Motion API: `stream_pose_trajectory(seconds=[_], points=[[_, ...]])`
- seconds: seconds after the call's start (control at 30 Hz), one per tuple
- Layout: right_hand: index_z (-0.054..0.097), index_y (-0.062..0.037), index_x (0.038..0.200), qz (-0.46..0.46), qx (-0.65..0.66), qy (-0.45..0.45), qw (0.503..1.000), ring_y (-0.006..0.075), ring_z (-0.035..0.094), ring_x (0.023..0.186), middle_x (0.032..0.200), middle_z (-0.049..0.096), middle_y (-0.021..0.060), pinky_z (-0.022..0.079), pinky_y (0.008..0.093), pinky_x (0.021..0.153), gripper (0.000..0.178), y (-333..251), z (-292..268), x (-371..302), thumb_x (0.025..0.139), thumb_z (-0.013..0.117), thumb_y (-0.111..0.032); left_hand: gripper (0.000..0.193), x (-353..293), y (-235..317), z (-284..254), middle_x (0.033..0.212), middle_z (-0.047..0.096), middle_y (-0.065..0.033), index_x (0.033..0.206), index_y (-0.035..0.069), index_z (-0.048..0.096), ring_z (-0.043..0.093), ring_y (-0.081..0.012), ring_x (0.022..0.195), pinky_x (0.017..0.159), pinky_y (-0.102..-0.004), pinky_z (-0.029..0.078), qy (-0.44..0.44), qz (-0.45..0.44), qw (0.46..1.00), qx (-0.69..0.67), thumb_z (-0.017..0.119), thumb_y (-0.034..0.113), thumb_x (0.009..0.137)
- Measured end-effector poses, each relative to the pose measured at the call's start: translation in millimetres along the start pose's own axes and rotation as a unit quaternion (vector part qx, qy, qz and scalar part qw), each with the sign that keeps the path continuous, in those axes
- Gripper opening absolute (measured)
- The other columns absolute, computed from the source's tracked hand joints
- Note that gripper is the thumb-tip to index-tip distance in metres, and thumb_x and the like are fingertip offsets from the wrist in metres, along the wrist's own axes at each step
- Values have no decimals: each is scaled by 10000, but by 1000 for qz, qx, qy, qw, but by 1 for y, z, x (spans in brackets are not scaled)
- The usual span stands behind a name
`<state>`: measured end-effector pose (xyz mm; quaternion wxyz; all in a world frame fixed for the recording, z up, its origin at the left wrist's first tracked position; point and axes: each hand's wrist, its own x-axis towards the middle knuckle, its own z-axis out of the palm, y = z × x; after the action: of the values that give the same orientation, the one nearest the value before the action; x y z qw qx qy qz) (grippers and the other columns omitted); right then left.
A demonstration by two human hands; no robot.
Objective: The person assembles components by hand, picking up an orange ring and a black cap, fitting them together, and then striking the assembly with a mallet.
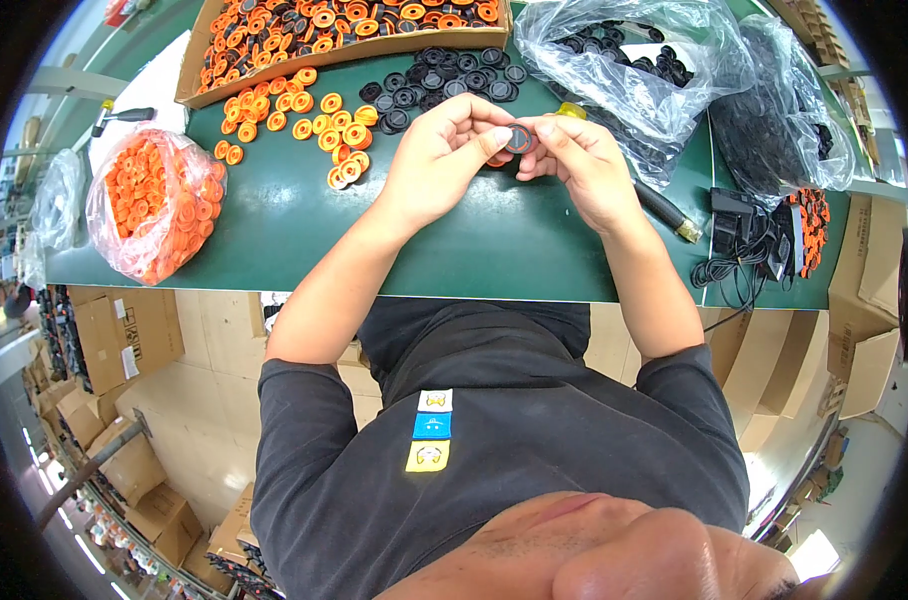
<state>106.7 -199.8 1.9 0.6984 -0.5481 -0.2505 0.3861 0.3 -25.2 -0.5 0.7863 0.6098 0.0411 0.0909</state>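
Above the near middle of the green table, a small round black disc with an orange edge point(519, 139) is held between the fingertips of both hands. My left hand point(444, 150) pinches it from the left with thumb and fingers. My right hand point(584, 165) grips its other side, fingers bent. Just under the fingers, a bit of an orange ring point(496, 163) shows, mostly hidden. Loose orange rings point(346, 135) lie left of my left hand. Beyond the hands is a heap of black discs point(444, 75).
An open cardboard box point(344, 45) of orange-and-black discs stands at the back. A bag of orange rings point(154, 205) sits at left. Clear bags of black parts point(639, 70) are at right. Nearby lie a black-handled tool point(669, 213) and a cabled black device point(739, 235).
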Motion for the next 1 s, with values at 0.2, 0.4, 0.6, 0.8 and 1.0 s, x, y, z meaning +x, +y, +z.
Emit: stream_pose_trajectory(seconds=[0.2, 0.4, 0.6, 0.8, 1.0], points=[[681, 48, 1192, -9, -16, -5, 1000, 127, 677, 831, 971, 726, 98, 574, 268, 773, 329, -4, 1, -1, 1013, 631, -224, 181, -1, -1, -1, 999, 700, -70, 1131, -30, 625, 649, -96, 883, 813, -246, 538, -10, 15, 1000, 0, 630, 87, 994], [682, 49, 1177, -17, -22, 12, 1000, 138, 694, 867, 1002, 731, 104, 571, 268, 789, 288, -4, 4, -2, 984, 673, -165, 179, -2, 3, 3, 998, 696, -62, 1137, -25, 628, 651, -89, 880, 814, -238, 538, 9, 24, 999, 32, 632, 56, 977], [679, 66, 1150, -159, -162, 66, 972, 157, 700, 866, 1038, 667, 96, 589, 277, 813, 251, 5, 10, -3, 914, 701, -16, 235, -3, 4, 5, 1081, 688, -94, 1189, -24, 613, 670, -145, 970, 886, -280, 549, 5, 3, 999, 37, 656, 32, 965], [705, 45, 1090, -222, -229, 70, 945, 177, 717, 872, 1014, 668, 112, 603, 280, 779, 232, 0, 11, -3, 859, 730, 39, 210, -5, 2, 4, 1071, 675, -89, 1165, -19, 629, 674, -159, 954, 883, -288, 551, -2, 57, 997, 50, 647, -3, 957], [716, 47, 1025, -253, -254, 56, 932, 177, 729, 853, 969, 678, 111, 597, 280, 753, 172, -4, 11, -7, 854, 734, 43, 177, -4, 2, 1, 1069, 625, -86, 1132, -29, 621, 662, -157, 959, 879, -287, 544, -19, 145, 970, 193, 634, -20, 956]])
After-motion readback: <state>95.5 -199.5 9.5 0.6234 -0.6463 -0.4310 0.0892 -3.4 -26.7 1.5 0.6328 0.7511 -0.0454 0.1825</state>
